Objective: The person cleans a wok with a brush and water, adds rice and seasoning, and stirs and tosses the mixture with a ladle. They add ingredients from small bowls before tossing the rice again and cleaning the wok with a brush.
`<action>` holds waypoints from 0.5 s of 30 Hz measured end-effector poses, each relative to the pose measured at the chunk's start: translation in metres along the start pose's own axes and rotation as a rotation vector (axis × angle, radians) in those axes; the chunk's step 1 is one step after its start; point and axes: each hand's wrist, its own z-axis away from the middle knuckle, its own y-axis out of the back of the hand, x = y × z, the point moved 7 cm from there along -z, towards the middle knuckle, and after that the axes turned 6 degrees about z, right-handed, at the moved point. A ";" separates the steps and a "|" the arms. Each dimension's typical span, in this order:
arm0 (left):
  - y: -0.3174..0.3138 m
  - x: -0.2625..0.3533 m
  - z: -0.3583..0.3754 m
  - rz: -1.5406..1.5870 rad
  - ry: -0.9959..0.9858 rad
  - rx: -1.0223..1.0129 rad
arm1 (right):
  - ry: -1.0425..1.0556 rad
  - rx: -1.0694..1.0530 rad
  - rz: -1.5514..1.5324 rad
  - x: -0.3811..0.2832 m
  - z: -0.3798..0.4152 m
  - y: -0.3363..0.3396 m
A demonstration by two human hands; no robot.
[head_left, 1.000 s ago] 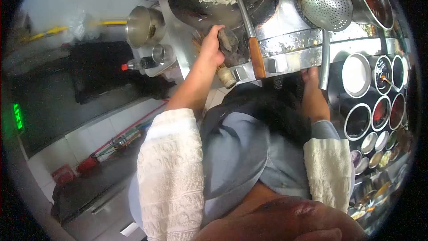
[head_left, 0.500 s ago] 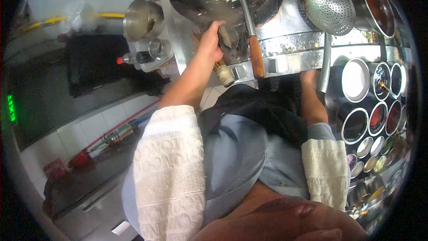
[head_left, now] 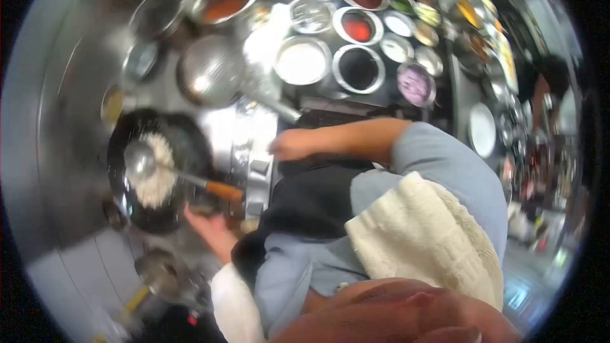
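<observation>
A black wok (head_left: 194, 133) sits at the left with white rice (head_left: 152, 194) in it. A metal ladle (head_left: 140, 160) rests with its bowl on the rice, and its wooden handle (head_left: 223, 191) reaches over the stove's front edge. My left hand (head_left: 213, 228) is beside the wok's near rim, closed around what looks like a dark grey cloth there; most of its fingers are hidden. Near the stove front, my right hand (head_left: 295, 145) is below the handle of a perforated strainer (head_left: 210, 71). Blur hides whether its fingers hold anything.
Behind the strainer stands a pot of reddish liquid (head_left: 225, 3). Several seasoning containers, including one of white contents (head_left: 302, 60) and one of purple pieces (head_left: 416, 84), line the right side. A metal pot (head_left: 159, 271) is at lower left.
My view has swung to the right, bringing more of the containers and the counter beyond into sight. My left hand stays by the wok rim; the ladle still lies in the rice.
</observation>
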 end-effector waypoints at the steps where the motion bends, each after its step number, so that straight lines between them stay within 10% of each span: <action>1: 0.002 0.002 0.004 -0.050 -0.040 -0.015 | -0.045 0.032 -0.048 -0.015 -0.011 0.015; 7: -0.001 0.001 0.007 -0.039 0.024 -0.022 | -0.178 -0.181 -0.777 -0.097 -0.059 0.033; 15: -0.008 -0.001 0.001 -0.064 0.039 -0.052 | -0.258 -0.311 -0.979 -0.147 -0.093 0.014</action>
